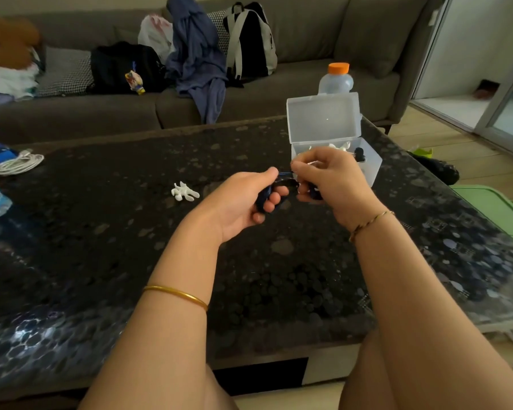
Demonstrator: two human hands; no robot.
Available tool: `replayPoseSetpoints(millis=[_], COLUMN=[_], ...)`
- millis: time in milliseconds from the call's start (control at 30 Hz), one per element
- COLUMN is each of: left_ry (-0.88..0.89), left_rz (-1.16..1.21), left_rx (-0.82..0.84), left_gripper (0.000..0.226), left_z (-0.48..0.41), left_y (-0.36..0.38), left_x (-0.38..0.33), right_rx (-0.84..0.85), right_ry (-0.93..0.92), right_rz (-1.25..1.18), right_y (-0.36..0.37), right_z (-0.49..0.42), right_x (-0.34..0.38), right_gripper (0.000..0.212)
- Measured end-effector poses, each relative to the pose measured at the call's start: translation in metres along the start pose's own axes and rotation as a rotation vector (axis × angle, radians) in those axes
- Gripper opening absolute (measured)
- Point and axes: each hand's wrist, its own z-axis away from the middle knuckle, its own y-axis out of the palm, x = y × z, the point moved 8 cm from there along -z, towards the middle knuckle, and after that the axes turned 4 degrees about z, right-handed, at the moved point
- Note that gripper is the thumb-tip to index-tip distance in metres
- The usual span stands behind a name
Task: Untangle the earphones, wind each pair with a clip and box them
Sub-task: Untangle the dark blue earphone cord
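My left hand [246, 199] grips a dark blue clip with blue earphone cord [263, 194] wound on it, held above the middle of the dark table [131, 261]. My right hand [323, 179] pinches the thin blue cord close to the clip, its fingers curled over the cord's end. Behind my right hand stands a clear plastic box [370, 170] with its lid [323, 116] raised; white and dark wound earphones lie inside it, partly hidden by my fingers. A white clip [184, 191] lies on the table left of my hands.
A coiled white cable [18, 163] lies at the table's far left beside blue items. A bottle with an orange cap [336, 78] stands behind the box. The sofa [308, 39] beyond holds bags and clothes. A green bin [492, 208] sits at the right.
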Motion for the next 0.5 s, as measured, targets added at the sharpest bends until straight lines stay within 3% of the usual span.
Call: replayPoseSetpoints(millis=[133,300,500], left_ry=[-0.056,-0.015,0.000], left_rz=[0.323,0.524,0.529], left_rx=[0.046,-0.017,-0.089], left_gripper=[0.034,0.024,0.024], left_z=[0.002,-0.001,-0.001], left_y=[-0.001,-0.008,-0.018], left_x=[-0.001,-0.003,-0.002], right_rx=[-0.020,0.073,0.148], right_ry=[0.133,0.187,0.201], right_rz=[-0.159,-0.384,-0.420], right_y=[0.009,0.039,0.046], right_z=[0.000,0.005,0.009], right_x=[-0.014,-0.013,-0.010], right_gripper=[0.008,0.010,0.011])
